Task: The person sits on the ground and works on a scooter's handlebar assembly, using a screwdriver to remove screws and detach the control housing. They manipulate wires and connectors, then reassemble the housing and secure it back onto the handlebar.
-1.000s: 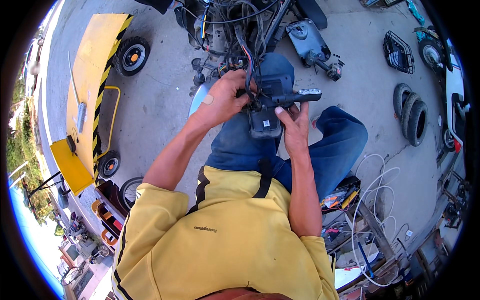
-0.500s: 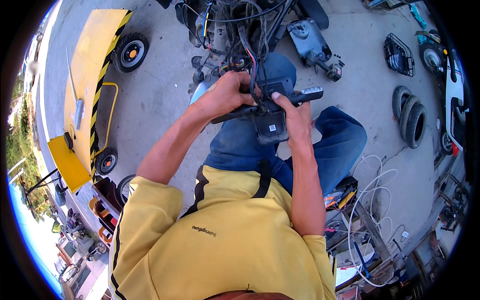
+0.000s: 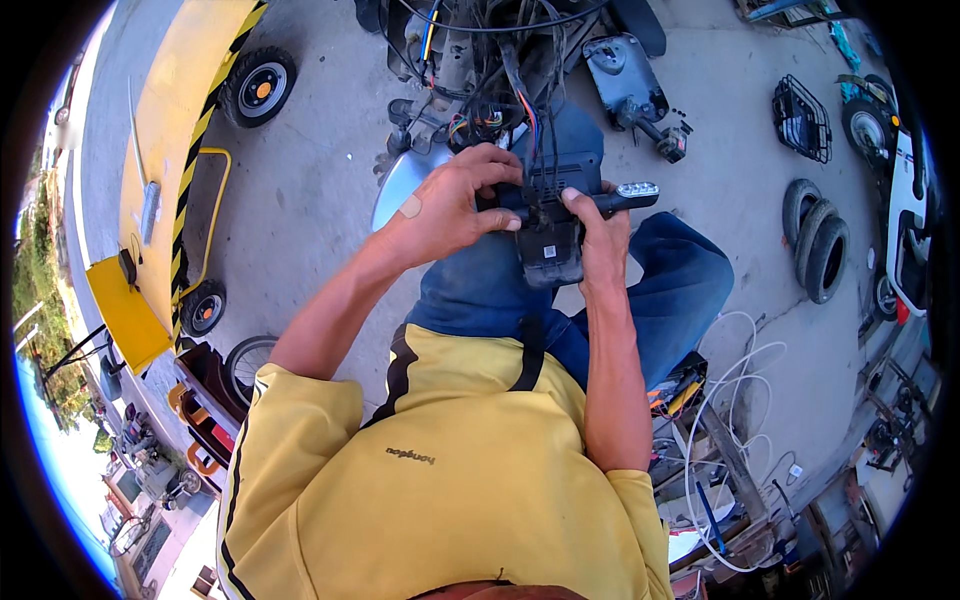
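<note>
Black plastic makes up the broad, flat-backed housing (image 3: 552, 258) that sits between the two hands, above the thighs of the faded blue trousers (image 3: 465, 285); whether it also rests on the cloth cannot be told. The left hand (image 3: 455, 203) grips its left side, thumb in front and fingers curled behind, their tips partly hidden. The right hand (image 3: 603, 238) clasps the opposite side, thumb laid on the near face and fingers out of sight beneath, a hold that seems to bear the weight while leaving the middle uncovered. Just beside the right hand, a stubby black lamp with a clear lens (image 3: 638, 192) juts outward, free of the grip.

Between the hands, a dark cable bundle with red and blue wires (image 3: 530, 112) drops onto the housing, probably why it is held so near the dark, stripped vehicle frame (image 3: 475, 65) beyond them. A curved silvery panel (image 3: 402, 188) lies just left of the left hand. Farther off, right of the hands, lie a black wire basket (image 3: 802, 118) and a row of worn black tyres (image 3: 826, 260), apparently set aside from the working space.
</note>
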`<action>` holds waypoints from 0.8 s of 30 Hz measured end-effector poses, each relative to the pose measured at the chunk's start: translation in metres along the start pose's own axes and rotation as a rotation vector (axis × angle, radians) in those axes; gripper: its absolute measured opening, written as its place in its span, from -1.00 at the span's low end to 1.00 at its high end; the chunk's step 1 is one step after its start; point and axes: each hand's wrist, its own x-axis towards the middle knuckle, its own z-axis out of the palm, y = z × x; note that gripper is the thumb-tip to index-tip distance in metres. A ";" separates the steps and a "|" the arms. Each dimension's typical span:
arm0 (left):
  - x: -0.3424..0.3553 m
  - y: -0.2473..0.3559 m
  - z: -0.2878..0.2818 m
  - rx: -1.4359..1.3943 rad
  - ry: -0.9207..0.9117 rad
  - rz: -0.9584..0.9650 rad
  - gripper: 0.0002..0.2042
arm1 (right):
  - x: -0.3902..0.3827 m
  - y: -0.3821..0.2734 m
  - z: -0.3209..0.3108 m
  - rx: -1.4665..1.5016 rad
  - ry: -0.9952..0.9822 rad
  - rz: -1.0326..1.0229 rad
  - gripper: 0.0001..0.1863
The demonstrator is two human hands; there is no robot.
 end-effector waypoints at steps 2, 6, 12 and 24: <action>-0.005 0.000 0.003 0.189 0.032 0.165 -0.49 | 0.000 0.000 0.001 0.004 -0.009 -0.006 -0.20; -0.009 0.005 0.009 0.415 0.019 0.314 -0.52 | -0.007 -0.008 0.005 0.004 0.007 -0.007 -0.24; -0.019 0.011 0.024 0.546 0.065 0.374 -0.53 | -0.007 -0.034 0.008 -0.091 -0.055 0.174 -0.55; -0.016 -0.004 0.024 0.371 0.197 0.255 -0.57 | -0.003 -0.020 0.004 -0.172 -0.066 -0.010 -0.43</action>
